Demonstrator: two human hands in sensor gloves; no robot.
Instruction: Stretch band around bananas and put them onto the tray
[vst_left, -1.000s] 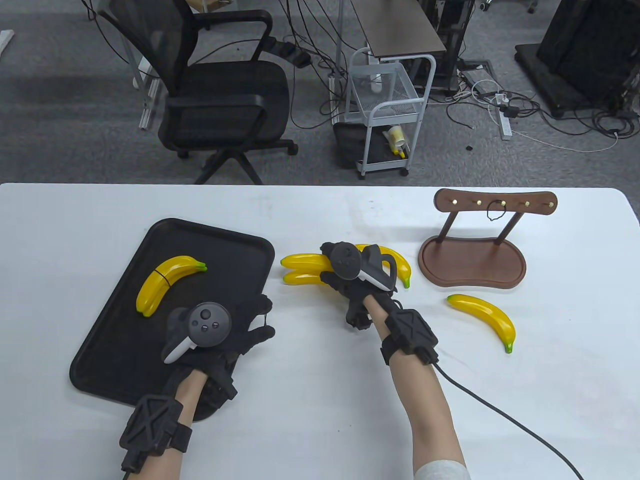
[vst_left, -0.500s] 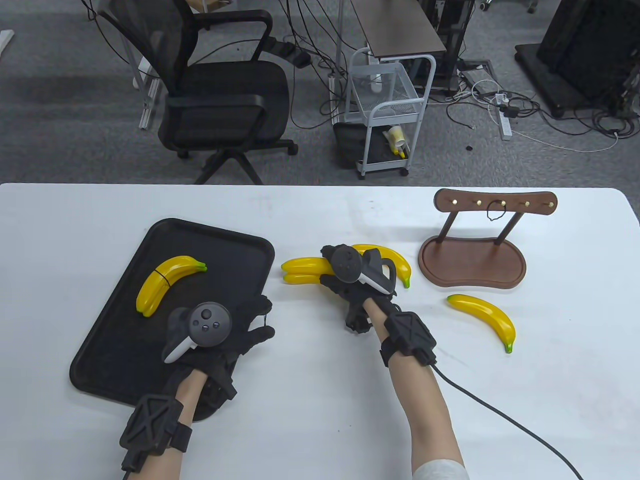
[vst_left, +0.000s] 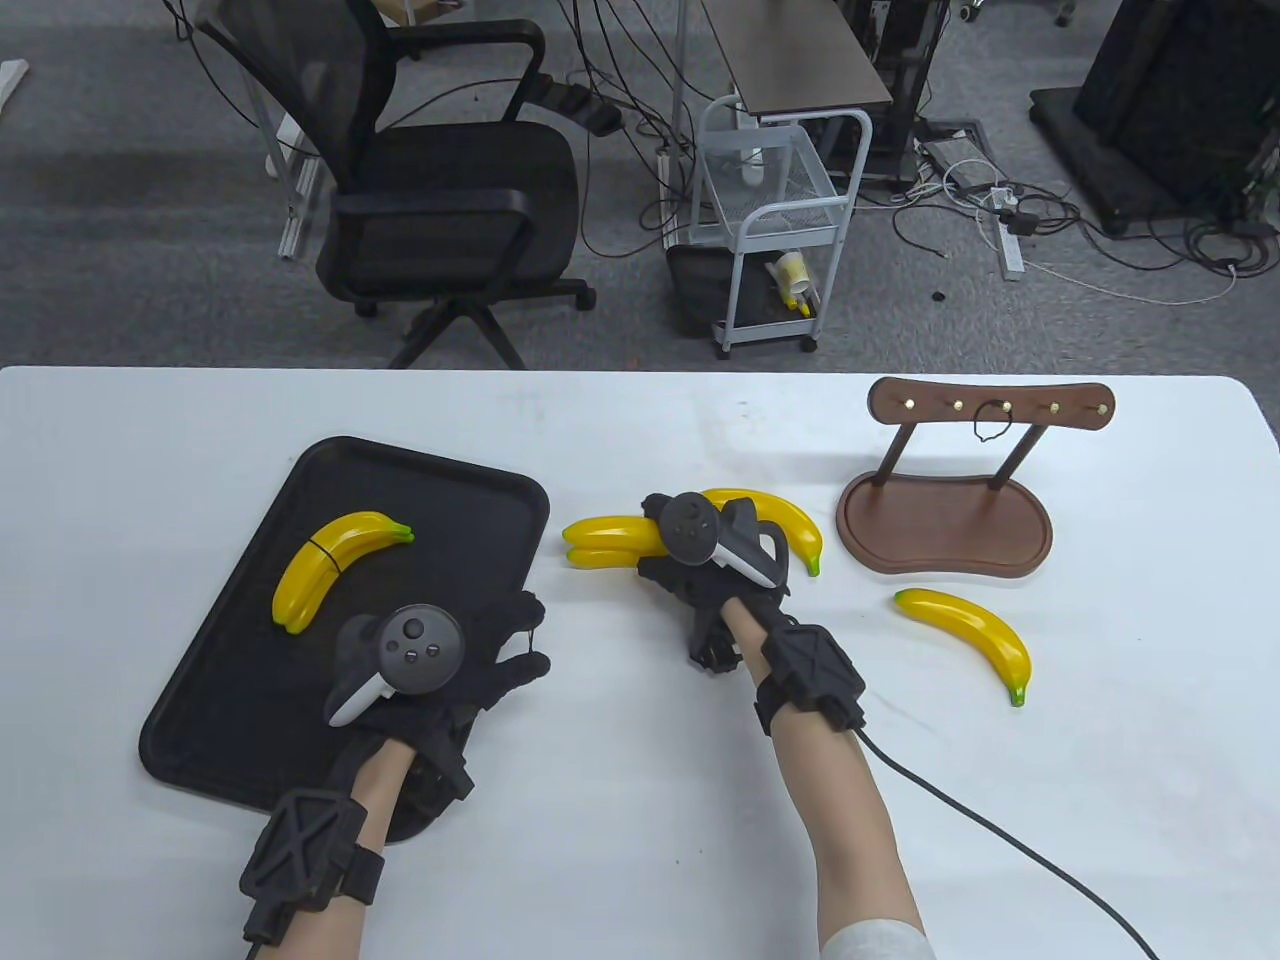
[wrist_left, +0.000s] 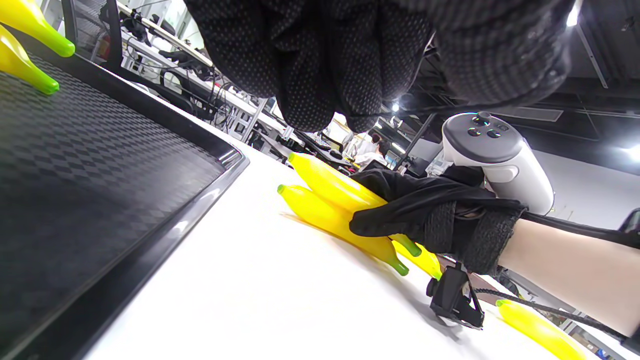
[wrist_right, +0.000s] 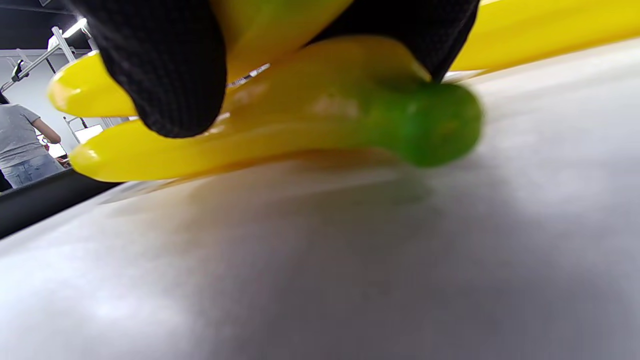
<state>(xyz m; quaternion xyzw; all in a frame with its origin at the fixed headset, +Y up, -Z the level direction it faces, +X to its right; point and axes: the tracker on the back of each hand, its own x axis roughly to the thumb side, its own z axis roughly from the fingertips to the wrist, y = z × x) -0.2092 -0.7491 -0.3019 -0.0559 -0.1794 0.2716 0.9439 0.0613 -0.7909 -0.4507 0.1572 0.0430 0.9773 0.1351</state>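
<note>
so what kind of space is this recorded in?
Most likely a lab or office set up for data collection: a white table on grey carpet, an office chair, a small wheeled cart, and cables and power strips across the floor.

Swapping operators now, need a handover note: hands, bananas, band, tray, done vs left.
Right hand grips a pair of bananas on the table, between the tray and the wooden stand.
Left hand pinches a thin black band at the tray's right edge.
Done: one banded pair lies on the tray.
Left: band the gripped pair and tray it. Another banana lies behind the right hand, one more near the stand; a spare band hangs on its hooks.
</note>
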